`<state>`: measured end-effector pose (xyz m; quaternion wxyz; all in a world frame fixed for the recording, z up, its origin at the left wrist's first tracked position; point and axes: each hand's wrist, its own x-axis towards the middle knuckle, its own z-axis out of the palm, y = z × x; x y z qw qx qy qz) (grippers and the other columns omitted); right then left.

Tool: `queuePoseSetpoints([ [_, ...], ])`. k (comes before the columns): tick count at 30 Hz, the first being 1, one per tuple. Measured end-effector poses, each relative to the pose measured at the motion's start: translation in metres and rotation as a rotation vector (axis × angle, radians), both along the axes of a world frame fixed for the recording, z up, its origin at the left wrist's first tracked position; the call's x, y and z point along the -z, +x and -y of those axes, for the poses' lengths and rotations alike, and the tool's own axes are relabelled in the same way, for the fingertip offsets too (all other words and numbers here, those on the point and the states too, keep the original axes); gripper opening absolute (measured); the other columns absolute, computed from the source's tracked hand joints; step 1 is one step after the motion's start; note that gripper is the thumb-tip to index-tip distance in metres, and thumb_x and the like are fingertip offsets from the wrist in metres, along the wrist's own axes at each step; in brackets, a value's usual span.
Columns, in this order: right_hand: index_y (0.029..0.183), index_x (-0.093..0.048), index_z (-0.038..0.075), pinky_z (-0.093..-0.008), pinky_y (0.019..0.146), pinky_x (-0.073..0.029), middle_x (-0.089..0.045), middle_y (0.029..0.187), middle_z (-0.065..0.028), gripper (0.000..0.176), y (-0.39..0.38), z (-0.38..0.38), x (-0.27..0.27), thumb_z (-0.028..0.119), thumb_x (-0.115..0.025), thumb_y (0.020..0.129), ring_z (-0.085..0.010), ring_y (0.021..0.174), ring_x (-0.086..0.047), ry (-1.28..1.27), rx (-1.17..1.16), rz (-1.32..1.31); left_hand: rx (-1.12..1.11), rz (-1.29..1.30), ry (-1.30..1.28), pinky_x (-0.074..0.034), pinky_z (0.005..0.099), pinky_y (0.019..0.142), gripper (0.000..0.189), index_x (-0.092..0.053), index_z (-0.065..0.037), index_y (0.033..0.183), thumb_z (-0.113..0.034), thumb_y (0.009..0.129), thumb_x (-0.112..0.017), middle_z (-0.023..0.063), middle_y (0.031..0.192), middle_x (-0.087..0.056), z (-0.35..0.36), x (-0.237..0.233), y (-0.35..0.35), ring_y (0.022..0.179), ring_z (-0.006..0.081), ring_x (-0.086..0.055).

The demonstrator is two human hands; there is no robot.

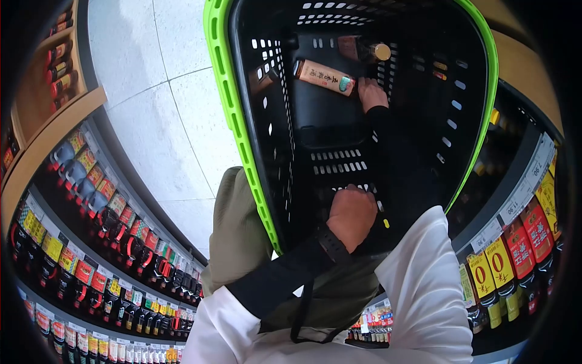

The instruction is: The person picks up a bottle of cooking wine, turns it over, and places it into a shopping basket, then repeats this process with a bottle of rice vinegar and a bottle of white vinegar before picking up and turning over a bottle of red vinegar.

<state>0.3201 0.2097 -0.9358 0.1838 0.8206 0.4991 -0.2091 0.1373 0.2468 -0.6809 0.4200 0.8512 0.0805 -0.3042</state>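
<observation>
A dark cooking wine bottle with a beige label lies slanted over the floor of a deep black basket with a bright green rim. My right hand reaches down inside, its fingers closed round the bottle's right end. Another dark bottle with a gold cap rests by the far wall of the basket. Nearer to my body, my left hand is curled against the near side of the basket; its fingertips and anything in them are hidden. A dark band is on that wrist.
Curved-looking shelves of sauce bottles run along the left. On the right, a shelf holds bottles with yellow and red labels behind price tags. Pale floor tiles show left of the basket. My trouser leg touches its lower left.
</observation>
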Motion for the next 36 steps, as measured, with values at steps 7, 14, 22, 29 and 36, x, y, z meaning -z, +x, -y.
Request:
queuePoseSetpoints([
  [7, 0.101, -0.058, 0.006, -0.0319, 0.091, -0.047, -0.059, 0.106, -0.0074, 0.020, -0.011, -0.026, -0.083, 0.005, -0.056, 0.080, -0.0226, 0.107, -0.055, 0.208, -0.280, -0.162, 0.060, 0.011, -0.046, -0.050, 0.0360, 0.063, 0.019, -0.066, -0.004, 0.092, -0.016, 0.081, -0.055, 0.0084, 0.077, -0.066, 0.012, -0.005, 0.004, 0.077, 0.0246, -0.064],
  [14, 0.121, -0.057, 0.003, -0.0487, 0.109, -0.024, -0.056, 0.117, -0.0126, 0.037, -0.018, -0.118, -0.118, 0.022, -0.047, 0.090, -0.0313, 0.122, -0.044, -0.050, -0.648, 0.437, 0.049, -0.030, -0.114, -0.051, 0.0375, 0.067, 0.020, -0.066, -0.005, 0.092, -0.017, 0.080, -0.057, 0.0102, 0.083, -0.068, 0.007, -0.001, 0.006, 0.082, 0.0259, -0.066],
  [22, 0.109, -0.064, 0.004, -0.0547, 0.059, -0.052, -0.061, 0.095, -0.0148, 0.032, 0.037, -0.135, -0.041, 0.024, -0.054, 0.087, -0.0391, 0.083, -0.062, -0.255, -0.229, 0.473, -0.038, -0.071, -0.079, -0.051, 0.0354, 0.069, 0.018, -0.069, -0.007, 0.091, -0.016, 0.080, -0.058, 0.0074, 0.085, -0.069, 0.000, -0.001, 0.008, 0.084, 0.0244, -0.066],
  [29, 0.105, -0.052, -0.001, -0.0411, 0.075, -0.055, -0.062, 0.101, -0.0202, 0.055, 0.034, -0.093, -0.148, 0.035, -0.075, 0.070, -0.0369, 0.089, -0.065, -0.006, 0.120, 0.070, -0.137, -0.048, -0.069, -0.051, 0.0370, 0.061, 0.015, -0.066, -0.006, 0.084, -0.016, 0.079, -0.055, 0.0090, 0.075, -0.067, -0.014, 0.003, 0.007, 0.073, 0.0260, -0.067],
  [36, 0.103, -0.050, -0.002, -0.0474, 0.078, -0.052, -0.064, 0.096, -0.0282, 0.061, -0.021, 0.014, -0.189, 0.043, -0.075, 0.069, -0.0434, 0.091, -0.063, 0.047, 0.615, -0.333, -1.145, 0.413, -0.009, -0.047, 0.0411, 0.054, 0.006, -0.055, -0.006, 0.079, -0.009, 0.081, -0.051, 0.0125, 0.066, -0.061, -0.061, -0.015, 0.028, 0.062, 0.0331, -0.061],
])
